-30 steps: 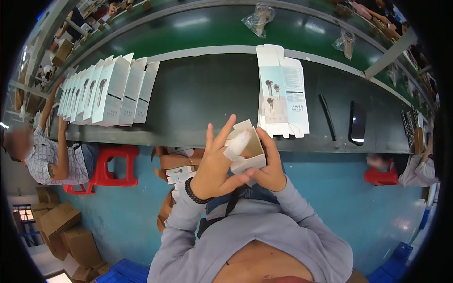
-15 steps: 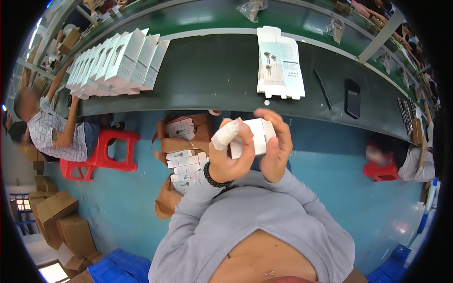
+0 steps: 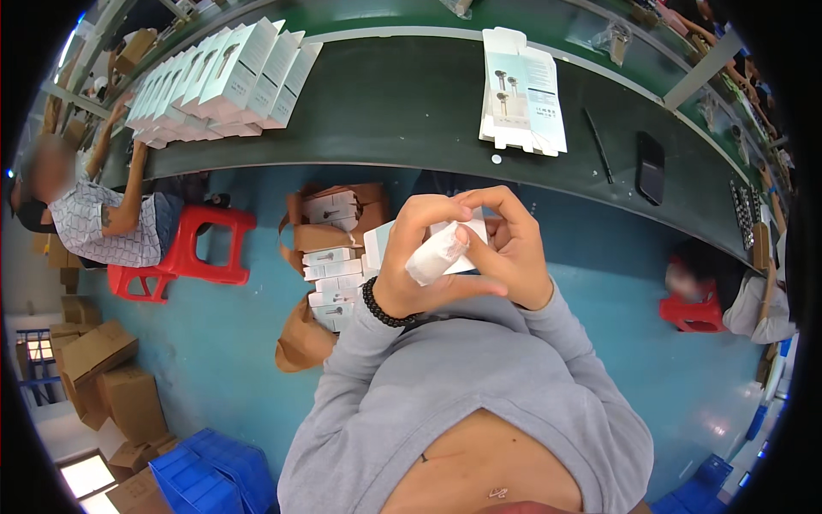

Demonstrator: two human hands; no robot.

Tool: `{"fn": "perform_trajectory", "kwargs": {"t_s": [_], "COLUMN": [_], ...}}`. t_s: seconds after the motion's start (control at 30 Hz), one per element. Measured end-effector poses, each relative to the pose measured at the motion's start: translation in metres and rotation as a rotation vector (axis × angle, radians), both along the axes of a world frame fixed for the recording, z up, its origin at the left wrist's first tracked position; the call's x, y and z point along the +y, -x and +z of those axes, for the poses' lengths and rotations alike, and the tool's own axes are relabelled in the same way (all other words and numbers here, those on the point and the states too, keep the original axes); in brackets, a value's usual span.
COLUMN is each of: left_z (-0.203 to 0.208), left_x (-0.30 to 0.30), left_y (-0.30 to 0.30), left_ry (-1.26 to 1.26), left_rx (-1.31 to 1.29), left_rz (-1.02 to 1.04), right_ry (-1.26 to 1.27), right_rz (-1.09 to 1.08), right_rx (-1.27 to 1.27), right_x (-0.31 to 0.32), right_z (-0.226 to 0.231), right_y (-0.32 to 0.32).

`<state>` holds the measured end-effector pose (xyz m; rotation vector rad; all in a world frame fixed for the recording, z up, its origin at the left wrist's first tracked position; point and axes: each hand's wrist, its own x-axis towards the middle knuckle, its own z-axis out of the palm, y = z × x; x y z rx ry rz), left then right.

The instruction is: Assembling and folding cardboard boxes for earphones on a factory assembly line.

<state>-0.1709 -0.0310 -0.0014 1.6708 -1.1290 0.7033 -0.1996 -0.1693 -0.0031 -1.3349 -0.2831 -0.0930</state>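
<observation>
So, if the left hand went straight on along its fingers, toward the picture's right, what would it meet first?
Most likely the right hand, just ahead of the left hand at the white box; exact depth between them is unclear.

The left hand and right hand held a white carton between them, a bandage on one left finger. On the table beyond lay flattened cartons, a black pen and a smartphone, with a row of printed boxes at left.
</observation>
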Motion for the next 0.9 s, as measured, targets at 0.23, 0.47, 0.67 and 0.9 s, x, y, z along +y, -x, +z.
{"fn": "perform_trajectory", "kwargs": {"t_s": [0.23, 0.47, 0.67, 0.9], "left_z": [-0.005, 0.038, 0.046, -0.047], "left_x": [-0.003, 0.033, 0.100, 0.107], "left_y": [-0.025, -0.042, -0.075, -0.172], "left_ry": [0.254, 0.177, 0.171, 0.511], "left_rx": [0.081, 0.460, 0.354, 0.405], "left_rz": [-0.101, -0.141, -0.048, 0.487], "right_ry": [-0.017, 0.592, 0.718, 1.433], "right_rz": [0.051, 0.060, -0.087, -0.193], "right_rx": [0.025, -0.171, -0.583, -0.364], "right_x": [-0.005, -0.005, -0.039, -0.096], "right_z": [-0.012, -0.008, 0.033, -0.003], "right_y": [-0.019, -0.042, -0.091, -0.125]}}
